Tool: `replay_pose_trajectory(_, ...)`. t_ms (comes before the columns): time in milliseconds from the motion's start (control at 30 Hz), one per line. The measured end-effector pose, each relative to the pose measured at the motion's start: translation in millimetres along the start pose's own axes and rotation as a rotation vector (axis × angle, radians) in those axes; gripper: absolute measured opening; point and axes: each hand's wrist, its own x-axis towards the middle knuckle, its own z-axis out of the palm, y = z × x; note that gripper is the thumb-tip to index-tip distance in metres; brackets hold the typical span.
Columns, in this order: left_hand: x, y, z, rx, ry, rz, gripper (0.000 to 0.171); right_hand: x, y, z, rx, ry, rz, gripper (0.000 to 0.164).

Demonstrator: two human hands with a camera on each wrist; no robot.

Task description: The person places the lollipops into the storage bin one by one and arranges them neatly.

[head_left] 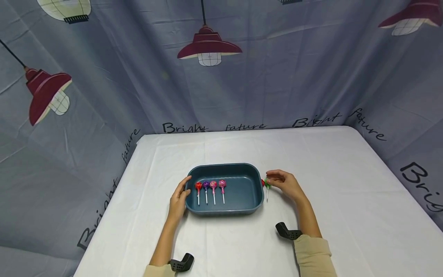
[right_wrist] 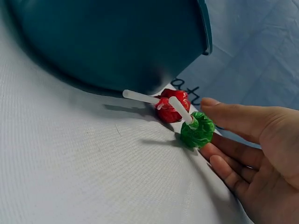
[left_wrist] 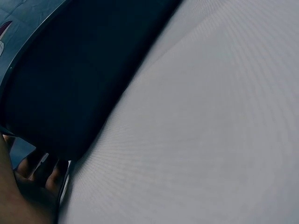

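A dark teal tray (head_left: 242, 207) lies on the white table. Inside its left half, lollipops stand in a row, sticks toward me: a red one (head_left: 198, 186), a purple one (head_left: 206, 185) and two pink ones, one pink lollipop (head_left: 213, 185) beside the other. My left hand (head_left: 178, 200) grips the tray's left end, thumb at the rim and fingers along the outer wall. Just right of the tray lie a green lollipop (right_wrist: 198, 130) and another red lollipop (right_wrist: 173, 106). Around the green candy, my right hand (right_wrist: 266, 154) has its thumb and fingers spread, fingertips right at the wrapper.
A white cloth (head_left: 346, 181) covers the table. Behind it hangs a grey-blue curtain (head_left: 294, 77) printed with lamps and lettering. Black wrist cameras (head_left: 287, 232) sit on both forearms, below beige sleeves (head_left: 313, 256).
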Motion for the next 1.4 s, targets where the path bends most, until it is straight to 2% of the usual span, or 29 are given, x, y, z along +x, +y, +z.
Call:
replay_pose_trajectory(467, 0.8, -1.8, 0.2, 0.005, 0.003, -0.003, 0.043, -1.9, -0.7, 1.3, -0.118, -0.035, 0.009, 0.034)
replay_pose_trajectory(900, 0.2, -2.5, 0.4, 0.023, 0.010, -0.004, 0.043, -5.1, -1.1, 0.0, -0.126, -0.030, 0.025, 0.032)
replay_pose_trajectory(1200, 1.1, -2.4, 0.0, 0.028, 0.010, 0.010, 0.043, -7.6, -5.4, -2.9, -0.074, -0.022, -0.016, 0.035)
replay_pose_trajectory(1400, 0.1, -0.9, 0.7, 0.027, 0.009, 0.003, 0.043, -13.9, -29.1, -9.2, 0.020, -0.005, -0.002, 0.042)
